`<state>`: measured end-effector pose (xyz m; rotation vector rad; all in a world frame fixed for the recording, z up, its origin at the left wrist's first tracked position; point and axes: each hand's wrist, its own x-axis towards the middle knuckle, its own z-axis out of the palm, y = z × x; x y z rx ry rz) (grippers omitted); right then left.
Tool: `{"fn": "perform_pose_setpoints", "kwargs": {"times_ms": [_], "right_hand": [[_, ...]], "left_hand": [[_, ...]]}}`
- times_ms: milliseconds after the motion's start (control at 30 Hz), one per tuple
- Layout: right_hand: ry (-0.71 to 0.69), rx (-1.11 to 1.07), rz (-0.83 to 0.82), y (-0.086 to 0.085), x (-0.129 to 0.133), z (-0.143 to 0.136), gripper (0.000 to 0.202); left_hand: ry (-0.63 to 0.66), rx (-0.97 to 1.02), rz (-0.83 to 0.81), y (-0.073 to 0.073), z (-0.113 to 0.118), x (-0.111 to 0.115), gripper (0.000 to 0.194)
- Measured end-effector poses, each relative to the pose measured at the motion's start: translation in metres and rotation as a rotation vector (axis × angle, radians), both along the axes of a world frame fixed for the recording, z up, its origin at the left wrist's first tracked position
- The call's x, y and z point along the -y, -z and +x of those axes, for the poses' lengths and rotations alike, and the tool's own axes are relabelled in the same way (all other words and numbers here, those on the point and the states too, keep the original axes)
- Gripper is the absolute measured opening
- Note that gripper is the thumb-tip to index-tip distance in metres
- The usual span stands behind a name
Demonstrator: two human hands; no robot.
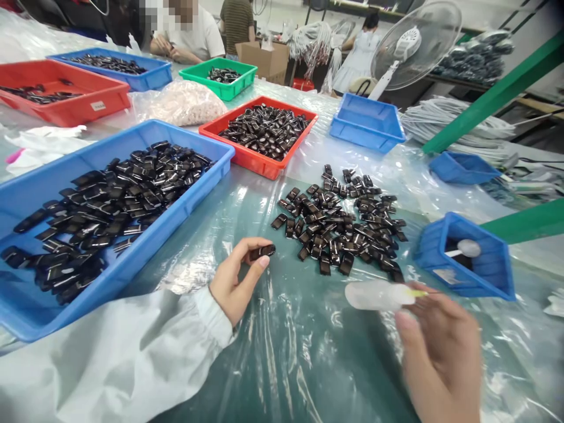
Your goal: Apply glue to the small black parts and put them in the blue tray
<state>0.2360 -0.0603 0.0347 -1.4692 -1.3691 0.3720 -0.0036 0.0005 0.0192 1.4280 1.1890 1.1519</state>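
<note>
My left hand pinches a small glossy black plastic piece between thumb and fingers, above the table. At the lower right, my right hand has its fingers curled at the nozzle end of a whitish squeeze bottle. The bottle lies sideways, its yellow tip pointing right among the fingers; the exact grip is partly hidden. Just beyond both hands, a loose pile of similar black pieces is spread on the plastic-covered table.
Black pieces fill a large blue tray at left and a red tray behind. A blue bin with a white spoon stands right, beside a green metal bar. A fan and people are farther back.
</note>
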Motion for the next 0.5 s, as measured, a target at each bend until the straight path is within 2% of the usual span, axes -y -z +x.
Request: {"fn": "perform_pose_setpoints", "kwargs": {"times_ms": [67,100,133,200,233,300,367,500], "right_hand": [[0.025,0.074,0.115,-0.004,0.008,-0.012,0.02],[-0.048,0.127,0.095,-0.005,0.011,-0.02,0.017],[-0.134,0.181,0.064,-0.005,0.012,-0.03,0.018],[-0.466,0.389,-0.065,-0.001,0.009,-0.051,0.032],[-0.525,0.444,-0.077,0.001,0.005,-0.062,0.04],[-0.591,0.491,-0.079,0.006,-0.004,-0.08,0.039],[-0.621,0.503,-0.085,0.008,-0.013,-0.092,0.028],[-0.641,0.426,-0.131,0.006,-0.019,-0.095,0.026]], "left_hand": [[-0.015,-0.022,0.017,0.0,0.001,0.0,0.022],[-0.018,-0.037,0.029,0.0,0.001,0.0,0.021],[-0.018,-0.047,0.038,-0.001,0.001,0.0,0.021],[-0.013,-0.055,0.054,-0.002,0.001,0.0,0.02],[-0.009,-0.058,0.06,-0.002,0.001,0.0,0.019],[-0.001,-0.066,0.071,-0.002,0.001,0.0,0.019],[0.007,-0.078,0.079,-0.002,-0.001,-0.001,0.019],[0.033,-0.116,0.103,0.0,-0.002,0.001,0.02]]}}
